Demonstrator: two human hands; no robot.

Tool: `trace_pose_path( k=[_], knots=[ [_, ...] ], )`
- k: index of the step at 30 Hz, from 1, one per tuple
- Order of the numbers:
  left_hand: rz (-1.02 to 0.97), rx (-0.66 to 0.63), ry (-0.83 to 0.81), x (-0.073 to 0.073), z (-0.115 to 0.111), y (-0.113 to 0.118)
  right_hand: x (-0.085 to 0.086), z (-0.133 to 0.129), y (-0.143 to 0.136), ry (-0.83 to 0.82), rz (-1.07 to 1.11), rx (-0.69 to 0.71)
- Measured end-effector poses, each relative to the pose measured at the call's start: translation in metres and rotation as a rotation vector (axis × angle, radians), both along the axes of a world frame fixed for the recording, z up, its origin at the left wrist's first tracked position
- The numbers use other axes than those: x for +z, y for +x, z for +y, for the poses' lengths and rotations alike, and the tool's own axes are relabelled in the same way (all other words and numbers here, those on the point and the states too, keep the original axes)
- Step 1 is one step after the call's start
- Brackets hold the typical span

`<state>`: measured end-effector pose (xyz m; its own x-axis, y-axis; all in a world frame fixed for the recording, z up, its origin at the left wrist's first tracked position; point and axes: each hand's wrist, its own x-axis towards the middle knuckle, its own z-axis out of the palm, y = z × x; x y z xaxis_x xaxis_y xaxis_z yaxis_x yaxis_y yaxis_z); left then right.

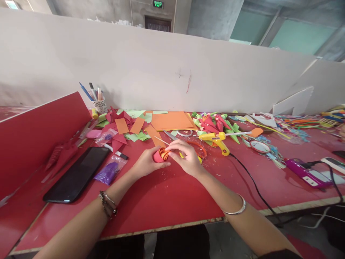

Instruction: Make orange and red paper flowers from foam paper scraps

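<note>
My left hand is closed around a rolled piece of red and orange paper, its orange layers curling at the open end. The fingers of my right hand pinch at the orange layers from the other side. A thin pale stick juts out by the right fingertips; whether they hold it, I cannot tell. Just behind the hands lie scissors, an orange paper strip and a roll of clear tape. A yellow glue gun rests right of my right hand.
A black phone and a purple packet lie at left, near a pen cup. Cut paper and finished paper pieces line the back. The glue gun's cord runs toward the front edge, left of a purple power strip.
</note>
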<state>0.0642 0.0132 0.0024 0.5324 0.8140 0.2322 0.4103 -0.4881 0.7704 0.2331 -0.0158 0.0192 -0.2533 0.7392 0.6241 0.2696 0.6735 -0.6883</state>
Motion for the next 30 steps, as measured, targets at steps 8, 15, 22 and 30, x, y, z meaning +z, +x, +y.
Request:
trace_pose_path(
  k=[8,15,22,30],
  knots=[
    [-0.051,-0.088,-0.151,0.004,0.002,-0.004,-0.002,0.002,0.002,-0.026,-0.036,-0.025],
    [0.026,-0.062,-0.096,0.003,0.004,-0.006,-0.003,0.004,0.003,-0.052,-0.017,0.020],
    [0.095,-0.053,-0.028,0.005,0.003,-0.007,-0.003,0.005,0.002,-0.074,-0.055,0.050],
    [0.156,-0.057,0.031,0.004,0.004,-0.007,-0.012,0.006,0.000,-0.231,0.053,0.052]
  ],
)
